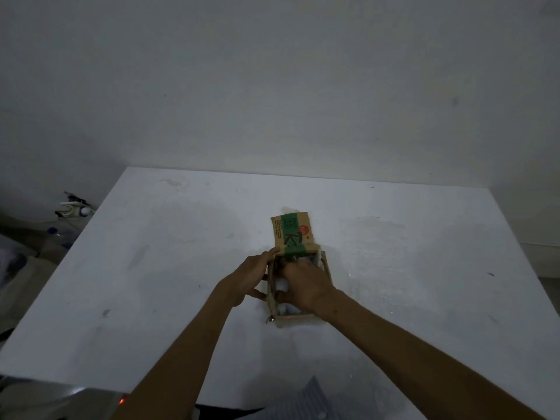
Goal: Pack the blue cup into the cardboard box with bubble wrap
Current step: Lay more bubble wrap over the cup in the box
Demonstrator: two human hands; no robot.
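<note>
the cardboard box (298, 316) sits open near the middle of the white table (151, 268), its printed flap (292, 233) standing up at the far side. the right hand (306, 287) is pushed down into the box, fingers curled over pale bubble wrap (281, 284); whether it pinches the wrap or only presses on it cannot be told. the left hand (250, 278) is spread against the outside of the left wall, thumb at the top corner, steadying it. the blue cup is not visible; it is probably under the right hand, bundled in the wrap, but no blue shows. the likely trouble from here is the thin left wall bowing outward under the push, or the wrap springing back up once the hand lifts and keeping the flap from closing. a loose sheet of clear wrap seems to lie on the table just right of the box, though it is faint. cables and a plug (74, 207) lie well off beyond the table's left edge. nothing blocks the flap's path but the right hand itself.
</note>
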